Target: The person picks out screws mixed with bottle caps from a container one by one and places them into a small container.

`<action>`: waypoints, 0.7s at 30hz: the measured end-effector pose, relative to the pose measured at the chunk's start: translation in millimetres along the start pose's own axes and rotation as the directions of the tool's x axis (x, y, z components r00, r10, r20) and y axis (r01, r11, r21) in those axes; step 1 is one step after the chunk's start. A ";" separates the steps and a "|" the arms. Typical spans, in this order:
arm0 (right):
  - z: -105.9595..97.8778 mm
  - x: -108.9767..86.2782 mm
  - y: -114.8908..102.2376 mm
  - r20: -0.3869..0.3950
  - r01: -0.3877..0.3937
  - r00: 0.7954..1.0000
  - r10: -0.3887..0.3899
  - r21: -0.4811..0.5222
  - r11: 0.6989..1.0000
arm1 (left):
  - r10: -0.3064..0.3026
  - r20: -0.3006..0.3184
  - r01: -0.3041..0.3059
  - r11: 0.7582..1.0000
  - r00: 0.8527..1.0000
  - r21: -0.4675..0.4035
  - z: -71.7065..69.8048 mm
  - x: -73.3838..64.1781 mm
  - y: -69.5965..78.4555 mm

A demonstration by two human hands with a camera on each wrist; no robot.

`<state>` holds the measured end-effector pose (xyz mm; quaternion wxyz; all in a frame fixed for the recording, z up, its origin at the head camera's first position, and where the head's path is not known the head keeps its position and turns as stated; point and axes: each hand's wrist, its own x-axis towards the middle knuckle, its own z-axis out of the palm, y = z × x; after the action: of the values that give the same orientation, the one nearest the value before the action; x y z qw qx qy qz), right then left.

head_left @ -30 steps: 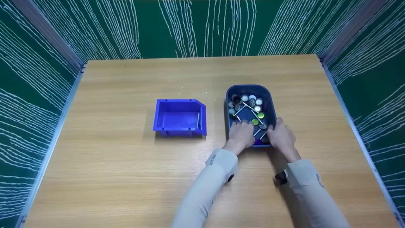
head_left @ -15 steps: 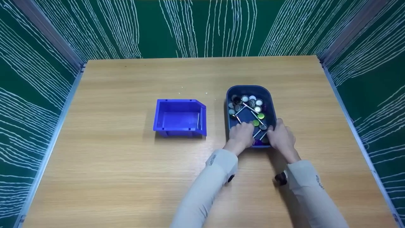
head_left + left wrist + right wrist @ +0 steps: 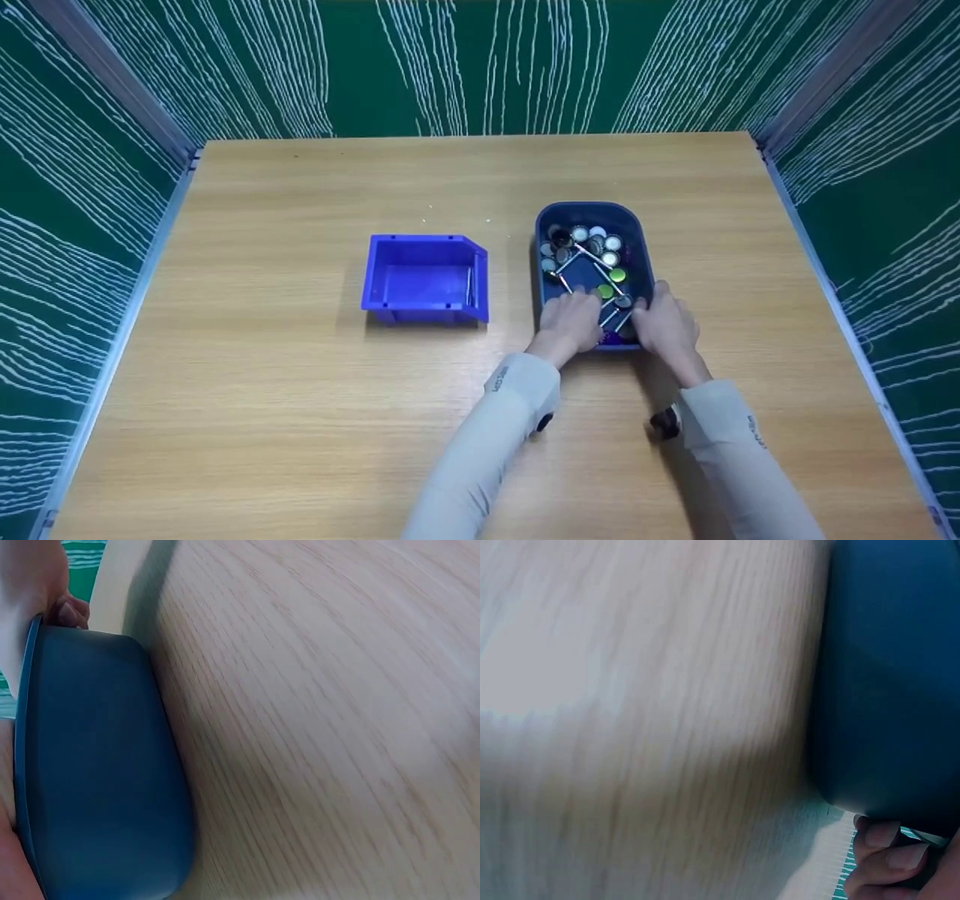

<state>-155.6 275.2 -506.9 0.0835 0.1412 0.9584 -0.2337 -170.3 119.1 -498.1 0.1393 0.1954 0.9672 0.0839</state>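
A dark blue rounded tray [image 3: 590,212] stands on the table, right of the middle. In it lie several bottle caps [image 3: 611,259], silver, white, green and purple, among long thin silver pieces like screws [image 3: 592,256]. My left hand [image 3: 571,321] reaches over the near left rim, its fingers down inside the tray; they are hidden, so I cannot tell whether they hold a piece. With my right hand [image 3: 666,322] I grip the right wall near the front corner, thumb side at the rim. Curled fingertips [image 3: 881,834] show against the tray's outer side in the right wrist view.
A bright blue bin [image 3: 424,281] stands left of the tray with a thin silver piece [image 3: 470,285] along its right side. Tiny white bits lie behind it on the wooden table [image 3: 300,420]. Green walls [image 3: 480,67] with white streaks enclose the back and sides.
Both hands have stayed at the tray, almost still. Close to my left fingertips, a thin silver piece and a green cap have shifted slightly inside the tray.
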 end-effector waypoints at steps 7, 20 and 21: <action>0.1 -0.1 0.3 -0.010 0.001 1.000 -0.001 0.003 1.000 | 0.028 -0.067 -0.029 1.000 0.997 -0.003 0.2 0.1 -0.3; 1.0 -0.2 0.2 0.000 -0.006 1.000 0.006 0.018 1.000 | 0.050 -0.177 -0.054 0.998 0.983 -0.017 -4.1 -2.5 -3.7; 0.8 -0.3 0.4 0.003 -0.007 1.000 0.007 0.019 1.000 | 0.056 -0.193 -0.061 0.998 0.980 -0.018 -5.6 -2.8 -4.0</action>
<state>-155.1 275.0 -507.7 0.0846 0.1449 0.9555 -0.2426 -171.0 113.7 -493.0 0.0450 0.2132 0.9688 0.1180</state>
